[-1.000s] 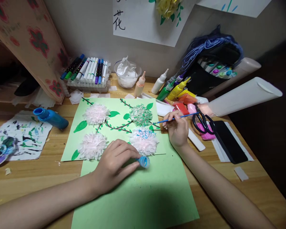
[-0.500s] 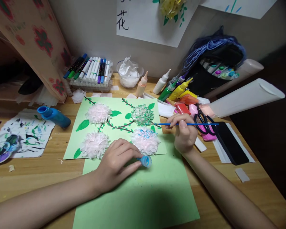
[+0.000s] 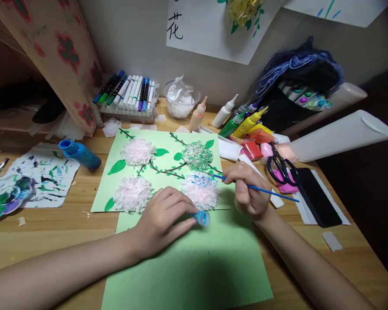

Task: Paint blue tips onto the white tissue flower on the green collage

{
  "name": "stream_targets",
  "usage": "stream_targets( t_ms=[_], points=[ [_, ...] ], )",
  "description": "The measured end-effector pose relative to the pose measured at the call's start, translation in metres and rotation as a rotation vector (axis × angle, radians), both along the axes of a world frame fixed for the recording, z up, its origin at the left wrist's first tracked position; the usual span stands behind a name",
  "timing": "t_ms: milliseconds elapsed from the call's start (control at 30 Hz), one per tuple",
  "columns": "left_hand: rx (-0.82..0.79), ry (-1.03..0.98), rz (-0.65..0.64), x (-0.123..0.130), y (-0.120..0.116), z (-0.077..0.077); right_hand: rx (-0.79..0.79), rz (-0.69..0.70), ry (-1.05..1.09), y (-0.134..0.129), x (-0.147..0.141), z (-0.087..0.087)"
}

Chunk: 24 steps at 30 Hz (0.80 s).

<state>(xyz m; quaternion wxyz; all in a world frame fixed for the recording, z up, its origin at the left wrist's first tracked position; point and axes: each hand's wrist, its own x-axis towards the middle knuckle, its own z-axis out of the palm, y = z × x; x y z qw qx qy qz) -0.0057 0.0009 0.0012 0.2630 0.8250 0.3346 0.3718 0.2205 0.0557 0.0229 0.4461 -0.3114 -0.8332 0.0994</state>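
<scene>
My left hand [image 3: 171, 219] is closed on a small blue bottle cap [image 3: 203, 218], its open end facing right with blue paint inside. It rests over the lower edge of a light green sheet [image 3: 164, 142] that bears tissue-paper flowers. In my right hand [image 3: 247, 189] is a thin blue paintbrush [image 3: 271, 192], its tip at the top of the lower right flower [image 3: 202, 196]. That flower is pale pink with blue strokes on its upper part. Above it, the green-painted flower [image 3: 198, 156] sits among painted leaves and dark stems. Two plain pink flowers are on the left side.
A blue paint bottle [image 3: 80, 155] lies uncapped at left, near a paint-smeared tissue [image 3: 56, 185] and a palette [image 3: 9, 198]. Markers [image 3: 129, 92], a glass bowl [image 3: 181, 103] and paint bottles line the back. Scissors [image 3: 281, 168] and a phone [image 3: 315, 198] lie at right.
My right hand has lowered and tilted the brush, bringing its tip from beside the green flower to the blue-streaked one. The left hand still holds the cap. The whole view has shifted slightly.
</scene>
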Motion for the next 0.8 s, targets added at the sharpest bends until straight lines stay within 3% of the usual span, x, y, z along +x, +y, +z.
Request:
stream_targets(
  t_ms=[800],
  points=[
    [-0.014, -0.003, -0.008, -0.001, 0.000, -0.001, 0.076, 0.022, -0.209, 0.002, -0.012, 0.008]
  ],
)
